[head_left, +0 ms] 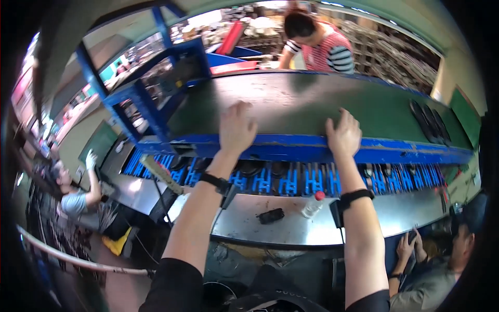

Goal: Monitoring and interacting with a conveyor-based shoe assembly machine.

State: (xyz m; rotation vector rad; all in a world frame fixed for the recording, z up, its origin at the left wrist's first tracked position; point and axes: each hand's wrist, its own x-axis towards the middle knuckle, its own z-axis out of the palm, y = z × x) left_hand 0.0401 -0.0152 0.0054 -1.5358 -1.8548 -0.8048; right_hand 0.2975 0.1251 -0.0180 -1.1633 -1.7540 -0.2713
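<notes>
Both my arms reach forward to the near edge of a raised green conveyor belt (291,112) with a blue metal frame. My left hand (237,127) is over the belt's near side, its thumb apart from the fingers and nothing in it. Farther right, my right hand (344,133) is at the blue edge, fingers apart and holding nothing. Whether the palms touch the belt or hover just above it, I cannot tell. Several dark, flat, sole-shaped pieces (430,122) lie side by side at the belt's right end. Each wrist wears a black strap with a small device.
Below the belt runs a row of blue racks (288,179). A steel table (239,218) in front bears a red-capped clear bottle (313,205) and a black object (271,216). A blue frame (138,99) rises at left. People stand across the belt, at left and at lower right.
</notes>
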